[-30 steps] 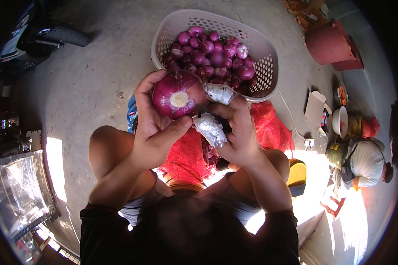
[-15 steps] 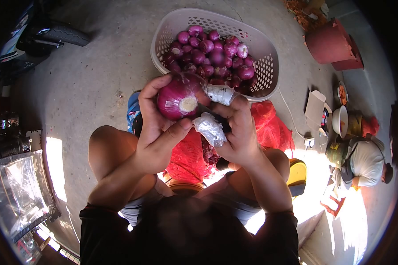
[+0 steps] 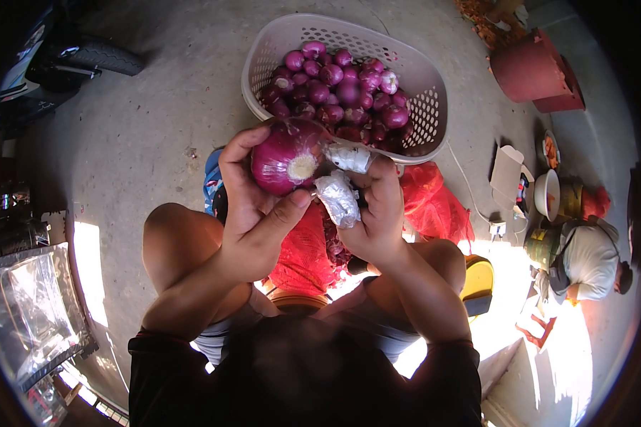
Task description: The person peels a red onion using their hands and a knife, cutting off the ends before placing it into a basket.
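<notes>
A large purple onion point(image 3: 281, 158) with its pale root end facing up is held in my left hand point(image 3: 253, 213), fingers around its left side and thumb below. My right hand point(image 3: 377, 213) is close at the onion's right side, its thumb and index finger wrapped in silver foil point(image 3: 338, 199). Those fingers are bent together at the onion's edge; what they hold, if anything, is hidden. Just beyond the hands stands a perforated basket point(image 3: 260, 53) with many peeled purple onions point(image 3: 331, 75). Red mesh bags point(image 3: 303, 256) lie beneath the hands between the knees.
Wheels of a motorbike point(image 3: 103, 55) stand at upper left. On the right are a red tub point(image 3: 530, 67), an open cardboard box point(image 3: 507, 174), a white bowl point(image 3: 547, 193), a yellow stool point(image 3: 478, 285) and another person point(image 3: 590, 260) bending down.
My right hand has turned slightly, and its foil-wrapped thumb and finger have drawn closer together. The dark gap between them has closed. The onion has shifted slightly left in my left hand.
</notes>
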A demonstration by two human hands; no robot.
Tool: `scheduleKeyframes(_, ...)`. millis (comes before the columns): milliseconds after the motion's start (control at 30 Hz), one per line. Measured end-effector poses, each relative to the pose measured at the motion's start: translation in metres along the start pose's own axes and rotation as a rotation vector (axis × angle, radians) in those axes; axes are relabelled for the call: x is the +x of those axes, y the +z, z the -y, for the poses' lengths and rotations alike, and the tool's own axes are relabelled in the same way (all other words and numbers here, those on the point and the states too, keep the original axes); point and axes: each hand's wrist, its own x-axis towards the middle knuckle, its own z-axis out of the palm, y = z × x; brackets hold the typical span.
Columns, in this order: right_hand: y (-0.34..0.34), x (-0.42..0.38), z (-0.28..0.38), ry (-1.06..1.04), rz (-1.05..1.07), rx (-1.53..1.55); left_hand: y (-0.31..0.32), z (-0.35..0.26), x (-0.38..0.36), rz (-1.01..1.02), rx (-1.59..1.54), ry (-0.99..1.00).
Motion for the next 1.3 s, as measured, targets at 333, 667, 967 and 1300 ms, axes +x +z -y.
scheduleKeyframes(333,-0.002,0.0,0.005,0.06,0.077,0.075,-0.002,0.0,0.0,-0.025,0.023,0.039)
scheduleKeyframes(667,-0.004,0.002,0.003,0.039,0.098,0.072,-0.004,-0.001,0.001,0.043,0.057,0.033)
scheduleKeyframes(967,0.001,0.003,0.003,0.034,0.08,0.058,-0.002,0.0,0.001,0.012,0.044,0.051)
scheduleKeyframes(1300,0.007,-0.002,-0.001,0.101,-0.057,0.132,-0.002,0.002,-0.001,-0.005,0.049,0.048)
